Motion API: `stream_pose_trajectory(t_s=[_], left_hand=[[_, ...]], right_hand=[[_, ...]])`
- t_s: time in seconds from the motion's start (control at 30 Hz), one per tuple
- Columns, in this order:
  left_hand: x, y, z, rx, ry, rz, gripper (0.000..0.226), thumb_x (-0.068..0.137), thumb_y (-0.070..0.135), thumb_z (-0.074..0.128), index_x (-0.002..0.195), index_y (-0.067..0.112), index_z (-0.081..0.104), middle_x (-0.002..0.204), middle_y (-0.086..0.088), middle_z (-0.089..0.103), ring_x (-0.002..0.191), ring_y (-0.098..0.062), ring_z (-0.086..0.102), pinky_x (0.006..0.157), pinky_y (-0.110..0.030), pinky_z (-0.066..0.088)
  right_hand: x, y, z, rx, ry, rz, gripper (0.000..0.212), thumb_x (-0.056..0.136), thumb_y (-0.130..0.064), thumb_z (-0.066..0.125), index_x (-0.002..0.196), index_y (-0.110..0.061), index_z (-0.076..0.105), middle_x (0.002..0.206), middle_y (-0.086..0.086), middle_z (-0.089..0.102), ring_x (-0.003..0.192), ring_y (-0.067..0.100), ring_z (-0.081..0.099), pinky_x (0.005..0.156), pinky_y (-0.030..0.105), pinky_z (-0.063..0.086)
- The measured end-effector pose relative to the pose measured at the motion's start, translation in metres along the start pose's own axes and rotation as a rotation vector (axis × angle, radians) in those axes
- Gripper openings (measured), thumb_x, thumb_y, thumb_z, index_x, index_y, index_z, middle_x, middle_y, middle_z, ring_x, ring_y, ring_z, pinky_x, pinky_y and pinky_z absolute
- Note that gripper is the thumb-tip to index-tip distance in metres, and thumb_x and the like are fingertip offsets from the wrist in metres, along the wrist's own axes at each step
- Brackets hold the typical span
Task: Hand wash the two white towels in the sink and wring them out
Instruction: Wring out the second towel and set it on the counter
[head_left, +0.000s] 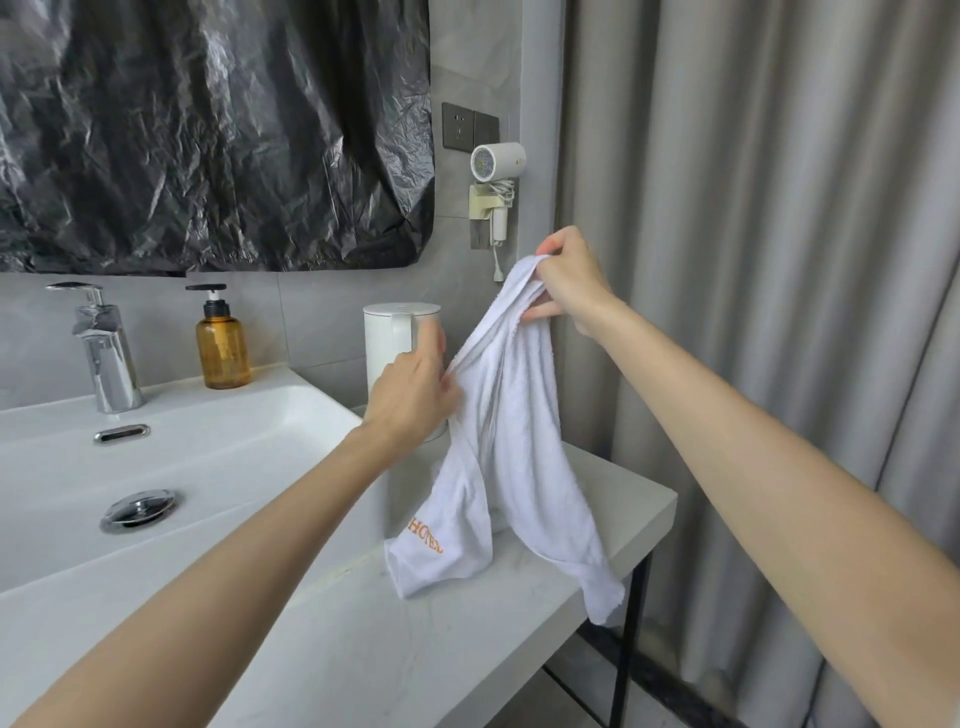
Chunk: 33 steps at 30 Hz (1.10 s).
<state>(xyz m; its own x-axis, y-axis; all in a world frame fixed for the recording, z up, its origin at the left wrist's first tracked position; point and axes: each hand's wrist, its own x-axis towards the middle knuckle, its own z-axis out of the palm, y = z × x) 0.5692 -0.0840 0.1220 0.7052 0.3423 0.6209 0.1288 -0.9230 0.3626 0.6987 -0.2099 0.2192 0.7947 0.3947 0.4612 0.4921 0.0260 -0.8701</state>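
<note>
Fingers (543, 312) of my right hand (571, 283) pinched the top edge of the white towel (511, 415), while my left hand (410, 395) gripped a fold lower down. I held it up just right of the sink (234, 415). Its lower end, with orange lettering, reached the tabletop (363, 639), and a white kettle (387, 332) stood behind.

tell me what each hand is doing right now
left hand: pinches the edge of the white towel.
right hand: grips the white towel's top end, holding it up.
</note>
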Motion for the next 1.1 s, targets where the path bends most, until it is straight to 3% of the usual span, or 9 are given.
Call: stream_pose_trajectory(t_s=[0.07,0.17,0.27,0.37,0.47,0.6,0.8,1.0,1.1], left_hand=[[-0.013,0.003,-0.001,-0.071,-0.035,0.026,0.018,0.09,0.014,0.044,0.095,0.025,0.031,0.089,-0.002,0.052,0.072,-0.034,0.046,0.066,-0.042,0.039],[-0.022,-0.005,0.002,-0.306,-0.13,-0.181,0.01,0.084,0.032,0.049,0.088,0.024,0.043,0.086,0.001,0.052,0.073,-0.024,0.045,0.064,-0.039,0.034],[-0.02,-0.012,0.012,-0.338,-0.056,-0.112,0.034,0.075,-0.001,0.042,0.085,0.02,0.067,0.095,0.002,0.04,0.071,-0.01,0.043,0.062,-0.019,0.035],[-0.016,-0.004,0.023,-0.343,-0.042,-0.022,0.059,0.082,-0.017,0.028,0.094,0.017,0.075,0.093,0.006,0.035,0.085,0.002,0.044,0.08,-0.014,0.038],[-0.017,0.005,0.035,-0.404,-0.169,-0.086,0.033,0.099,0.006,0.041,0.12,0.016,0.064,0.102,0.006,0.034,0.091,0.006,0.044,0.092,-0.018,0.034],[-0.025,0.006,0.057,-0.394,-0.188,-0.114,0.03,0.091,0.04,0.063,0.114,0.02,0.063,0.115,0.007,0.038,0.091,0.007,0.045,0.086,-0.014,0.032],[-0.053,0.002,0.081,-0.015,-0.179,-0.208,0.017,0.087,0.038,0.06,0.097,0.028,0.068,0.107,0.007,0.053,0.096,-0.021,0.059,0.08,-0.03,0.042],[-0.053,-0.012,0.087,-0.024,-0.196,-0.29,0.009,0.087,0.022,0.052,0.079,0.019,0.057,0.098,-0.002,0.056,0.089,-0.03,0.059,0.074,-0.032,0.044],[-0.032,-0.03,0.065,-0.037,-0.142,-0.288,0.003,0.091,0.012,0.048,0.089,0.01,0.049,0.103,-0.015,0.053,0.096,-0.038,0.057,0.077,-0.036,0.039]], right_hand=[[0.001,0.0,-0.002,-0.017,0.019,-0.008,0.019,0.087,0.0,0.031,0.095,-0.014,0.042,0.11,0.009,0.047,0.088,0.03,0.062,0.048,0.034,0.058],[-0.001,0.005,0.0,-0.1,0.018,-0.033,0.021,0.083,0.0,0.029,0.085,-0.018,0.039,0.106,0.011,0.05,0.082,0.03,0.061,0.041,0.026,0.051],[-0.004,0.014,0.007,-0.101,-0.016,-0.013,0.021,0.083,0.001,0.027,0.09,-0.013,0.041,0.103,0.011,0.048,0.073,0.029,0.06,0.038,0.026,0.05],[-0.004,0.02,0.014,0.029,-0.018,0.065,0.021,0.086,0.002,0.026,0.087,-0.013,0.04,0.104,0.014,0.048,0.065,0.027,0.061,0.041,0.032,0.054],[0.001,0.019,0.014,0.244,-0.016,0.15,0.025,0.09,0.005,0.025,0.083,-0.015,0.039,0.094,0.017,0.051,0.058,0.026,0.06,0.038,0.028,0.05],[0.006,0.014,0.011,0.411,0.02,0.165,0.03,0.091,0.007,0.022,0.082,-0.015,0.041,0.073,0.009,0.047,0.045,0.014,0.052,0.041,0.025,0.048],[0.007,0.025,0.003,0.514,0.091,0.165,0.029,0.091,0.01,0.02,0.095,-0.009,0.042,0.073,0.007,0.044,0.036,0.007,0.044,0.04,0.019,0.045],[0.001,0.044,-0.008,0.477,0.167,0.134,0.031,0.09,0.009,0.021,0.089,-0.011,0.044,0.073,0.006,0.046,0.053,0.015,0.047,0.045,0.024,0.05],[0.004,0.062,-0.02,0.419,0.347,0.145,0.032,0.086,0.008,0.023,0.089,-0.01,0.049,0.078,0.006,0.05,0.058,0.016,0.054,0.043,0.026,0.052]])
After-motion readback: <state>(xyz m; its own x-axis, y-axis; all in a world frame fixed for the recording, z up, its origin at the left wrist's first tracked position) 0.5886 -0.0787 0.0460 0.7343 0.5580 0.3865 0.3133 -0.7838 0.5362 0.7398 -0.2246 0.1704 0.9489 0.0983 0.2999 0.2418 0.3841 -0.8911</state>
